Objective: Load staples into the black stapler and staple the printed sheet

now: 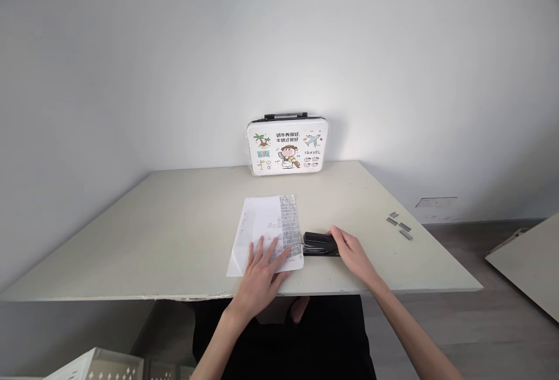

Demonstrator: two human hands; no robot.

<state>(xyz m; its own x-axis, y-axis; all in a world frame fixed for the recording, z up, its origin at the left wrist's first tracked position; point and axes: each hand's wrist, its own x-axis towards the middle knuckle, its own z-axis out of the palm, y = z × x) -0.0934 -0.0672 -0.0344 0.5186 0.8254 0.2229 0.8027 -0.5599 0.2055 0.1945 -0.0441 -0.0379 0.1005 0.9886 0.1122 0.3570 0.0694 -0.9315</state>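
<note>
My left hand (262,272) lies with spread fingers on the lower part of a sheet of paper (257,217), pressing it to the table. The sheet is white, with dense grey print down its right side; whether more sheets lie under it I cannot tell. My right hand (351,250) is wrapped round the rear end of a black stapler (318,242), which lies along the table. The stapler's front end meets the paper's right edge, near the lower corner. My right fingers hide its back part.
A white cartoon-printed case (288,147) with a black handle stands upright at the table's back, near the wall. Several grey staple strips (404,227) lie at the right edge of the table (174,234). A white perforated basket (98,365) is below, front left.
</note>
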